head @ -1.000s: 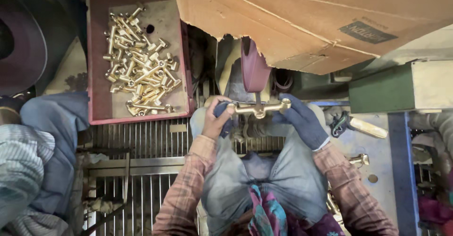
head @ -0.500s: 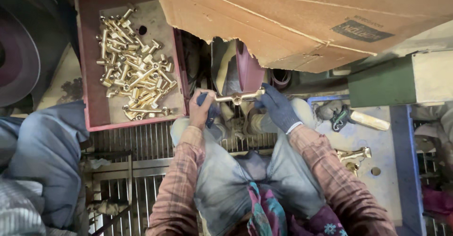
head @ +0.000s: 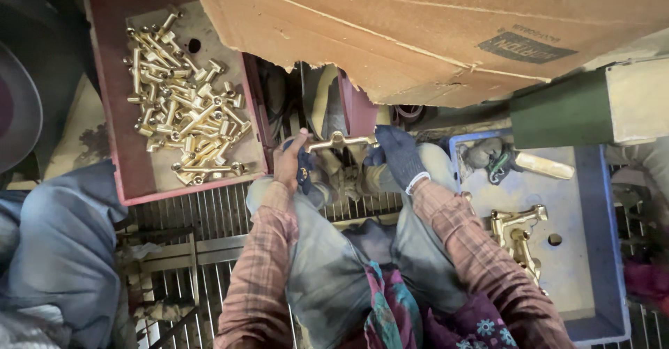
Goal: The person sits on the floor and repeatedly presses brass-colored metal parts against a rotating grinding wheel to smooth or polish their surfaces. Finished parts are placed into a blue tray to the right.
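I hold a brass fitting (head: 339,142) crosswise in front of me, just below a maroon polishing wheel (head: 357,110). My left hand (head: 291,161), with a dark cloth in the palm, grips the fitting's left end. My right hand (head: 398,156), in a dark blue glove, grips its right end. The wheel's upper part is hidden behind a sheet of brown cardboard (head: 432,28). Both my sleeves are plaid.
A red crate (head: 118,154) at the left holds several brass fittings (head: 182,101). A blue tray (head: 589,251) at the right holds brass pieces (head: 519,234) and a tool (head: 526,164). Another person's knee in blue cloth (head: 66,251) is at the lower left. A metal grate (head: 181,216) lies underfoot.
The view has shifted, so the crate and my hands sit further left and lower in the picture. Both hands stay shut on the brass fitting beneath the wheel.
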